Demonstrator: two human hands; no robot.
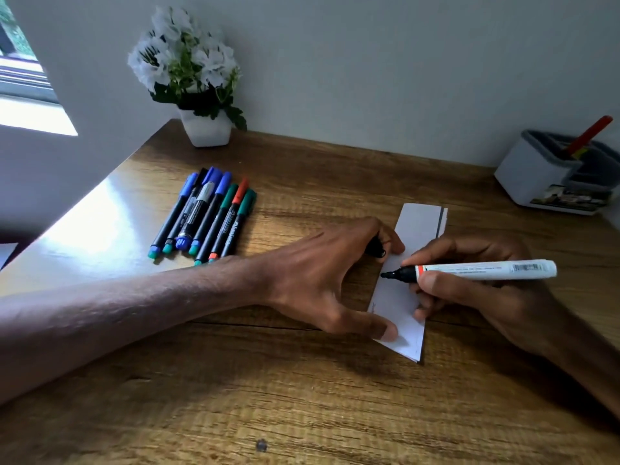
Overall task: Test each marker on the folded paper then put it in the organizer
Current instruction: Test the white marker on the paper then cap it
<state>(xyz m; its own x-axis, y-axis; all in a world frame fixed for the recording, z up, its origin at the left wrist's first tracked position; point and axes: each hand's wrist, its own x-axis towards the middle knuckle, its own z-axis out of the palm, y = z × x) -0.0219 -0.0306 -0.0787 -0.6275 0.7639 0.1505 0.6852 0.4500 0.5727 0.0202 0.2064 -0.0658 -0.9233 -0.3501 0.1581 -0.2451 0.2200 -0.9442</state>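
One wooden desk (302,414) against a pale wall (369,62).

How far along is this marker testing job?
One red-capped marker already stands in the grey and white organizer. In hand: the right hand presses a white marker with a black tip to the folded white paper, steadied by the left hand, which also grips a black cap. Left: the row of capped pens.

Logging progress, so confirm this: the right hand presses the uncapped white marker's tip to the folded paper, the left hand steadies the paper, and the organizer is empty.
Wrong on the organizer: the head view shows a red marker already standing in it. The rest holds: right hand, white marker, folded paper, left hand.
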